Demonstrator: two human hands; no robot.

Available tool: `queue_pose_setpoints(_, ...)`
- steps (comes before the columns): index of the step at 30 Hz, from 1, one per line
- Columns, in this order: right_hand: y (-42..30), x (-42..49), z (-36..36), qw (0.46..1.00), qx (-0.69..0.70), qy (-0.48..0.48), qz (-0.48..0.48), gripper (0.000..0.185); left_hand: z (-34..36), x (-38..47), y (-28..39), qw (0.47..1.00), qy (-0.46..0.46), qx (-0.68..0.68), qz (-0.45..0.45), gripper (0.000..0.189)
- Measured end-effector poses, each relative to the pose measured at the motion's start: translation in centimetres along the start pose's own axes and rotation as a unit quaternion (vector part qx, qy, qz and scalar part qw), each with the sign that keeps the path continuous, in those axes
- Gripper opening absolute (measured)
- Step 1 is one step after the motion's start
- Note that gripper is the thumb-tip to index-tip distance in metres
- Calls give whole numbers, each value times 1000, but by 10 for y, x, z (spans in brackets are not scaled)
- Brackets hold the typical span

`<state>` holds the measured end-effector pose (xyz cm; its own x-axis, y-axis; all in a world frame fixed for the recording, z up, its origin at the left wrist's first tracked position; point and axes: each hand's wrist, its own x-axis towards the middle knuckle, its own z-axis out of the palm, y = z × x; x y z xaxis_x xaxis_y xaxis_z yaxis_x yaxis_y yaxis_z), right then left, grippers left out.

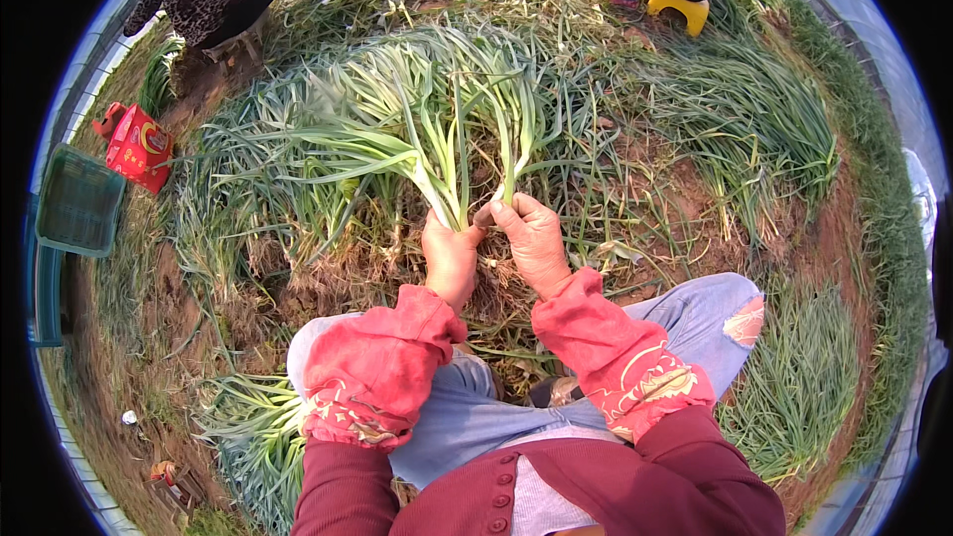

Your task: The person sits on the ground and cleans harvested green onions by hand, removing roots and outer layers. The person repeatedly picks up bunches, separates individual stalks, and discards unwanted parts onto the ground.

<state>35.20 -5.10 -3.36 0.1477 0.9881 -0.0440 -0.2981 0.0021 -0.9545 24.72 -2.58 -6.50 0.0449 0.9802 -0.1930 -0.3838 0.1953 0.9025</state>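
Observation:
My left hand [451, 253] is closed around the white lower stems of a small bunch of green onion plants [439, 179], whose leaves fan away from me. Just right of it, my right hand [527, 238] pinches another green onion stalk [509, 177] between thumb and fingers. The fingertips of both hands nearly meet; whether they touch I cannot tell. Tangled brown roots [495, 283] show beneath the hands. Beyond them lies a broad heap of green onions [372, 85], with its roots towards me.
Two people sit beyond the heap, one on a yellow plastic stool [681, 9]. At left are a red bag [140, 149], a green plastic crate [80, 201] and a small wooden stool [175, 495]. More onions lie at lower left [260, 439] and right [797, 380].

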Motion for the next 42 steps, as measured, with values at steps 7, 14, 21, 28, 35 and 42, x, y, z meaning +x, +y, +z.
queue_pose_setpoints(7,-45,-27,-89,929,364,66,29,16,-11,5,2,997,67,40,2,27)
queue_pose_setpoints(14,-26,-2,-140,878,348,301,132,79,-5,-5,11,999,15,-7,-32,30)
queue_pose_setpoints(21,42,53,-18,863,478,-2,166,26,-9,-22,31,989,-53,-81,-110,25)
queue_pose_setpoints(28,23,51,0,962,214,45,165,18,-10,-32,40,996,-74,-21,-50,32)
queue_pose_setpoints(35,8,3,-1,984,160,71,23,18,-16,-23,32,999,13,12,-51,35)
queue_pose_setpoints(42,-21,-32,-23,946,280,53,151,20,-6,-25,40,963,-79,-131,-223,25)
